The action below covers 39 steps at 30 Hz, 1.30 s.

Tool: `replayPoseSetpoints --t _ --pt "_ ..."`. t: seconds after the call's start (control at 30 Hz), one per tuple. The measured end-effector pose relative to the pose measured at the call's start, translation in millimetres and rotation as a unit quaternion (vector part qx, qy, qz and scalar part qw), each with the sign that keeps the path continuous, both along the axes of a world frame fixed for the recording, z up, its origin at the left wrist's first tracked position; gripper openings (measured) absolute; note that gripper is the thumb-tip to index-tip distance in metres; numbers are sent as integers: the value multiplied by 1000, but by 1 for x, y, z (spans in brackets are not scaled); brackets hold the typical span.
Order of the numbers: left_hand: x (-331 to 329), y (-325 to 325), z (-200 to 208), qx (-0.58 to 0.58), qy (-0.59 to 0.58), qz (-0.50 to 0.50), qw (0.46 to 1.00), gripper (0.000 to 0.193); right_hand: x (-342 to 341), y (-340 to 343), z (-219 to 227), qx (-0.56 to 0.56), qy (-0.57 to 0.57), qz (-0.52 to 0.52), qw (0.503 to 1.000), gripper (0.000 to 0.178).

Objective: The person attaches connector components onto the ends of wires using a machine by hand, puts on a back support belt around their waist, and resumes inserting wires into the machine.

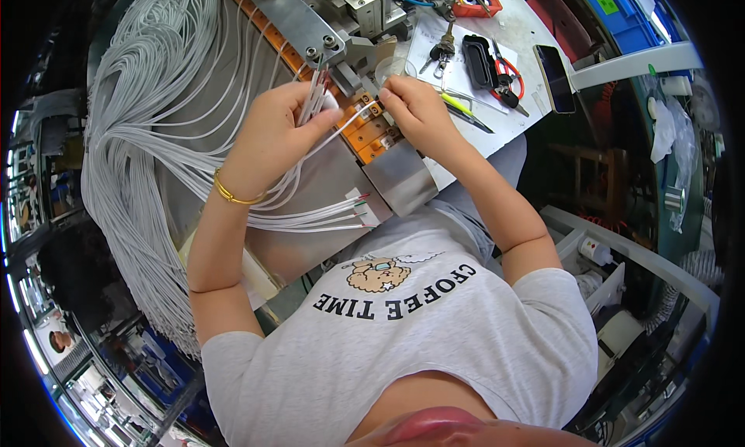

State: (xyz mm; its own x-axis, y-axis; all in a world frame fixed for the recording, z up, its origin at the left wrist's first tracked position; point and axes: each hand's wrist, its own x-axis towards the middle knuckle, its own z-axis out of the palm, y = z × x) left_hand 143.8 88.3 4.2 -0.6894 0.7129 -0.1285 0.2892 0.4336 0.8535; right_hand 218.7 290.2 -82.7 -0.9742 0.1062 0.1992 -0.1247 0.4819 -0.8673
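Observation:
My left hand (pixel 283 129), with a gold bangle on its wrist, is closed around several white cables (pixel 310 105) whose stripped ends show thin coloured wires. My right hand (pixel 423 115) pinches the end of a single white cable (pixel 353 123) between thumb and fingers. That cable crosses over an orange fixture block (pixel 369 136) on the machine's front rail. More cut cables (pixel 326 216) lie side by side near the bench edge, their red and green wire tips bare. The fingertips of both hands are partly hidden.
A large bundle of white cables (pixel 143 144) covers the left side. A metal machine with a grey steel plate (pixel 299 24) stands at the back. On the right lie keys (pixel 442 50), a black case (pixel 479 61), red-handled cutters (pixel 508 78), tweezers (pixel 469 115) and a phone (pixel 554 78).

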Motion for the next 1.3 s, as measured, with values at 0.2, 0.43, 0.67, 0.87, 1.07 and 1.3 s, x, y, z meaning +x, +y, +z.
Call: replayPoseSetpoints --t 0.2,0.43,0.67,0.87,1.07,1.3 --pt "12 10 -7 11 -6 49 999 15 -7 -3 -7 -5 44 15 999 25" --pt "8 9 -20 -17 -42 5 999 19 -1 -2 -17 -130 -58 -38 989 23" --pt "13 11 -15 19 -108 -1 994 15 6 -10 23 -40 146 27 988 12" --pt "9 10 -8 -26 -93 -18 995 16 12 -5 34 43 133 89 986 15" --pt "10 12 -5 7 -186 -2 983 15 15 -6 43 15 110 91 990 16" --pt "11 13 -12 31 -190 17 981 17 14 -7 44 0 107 96 990 15"
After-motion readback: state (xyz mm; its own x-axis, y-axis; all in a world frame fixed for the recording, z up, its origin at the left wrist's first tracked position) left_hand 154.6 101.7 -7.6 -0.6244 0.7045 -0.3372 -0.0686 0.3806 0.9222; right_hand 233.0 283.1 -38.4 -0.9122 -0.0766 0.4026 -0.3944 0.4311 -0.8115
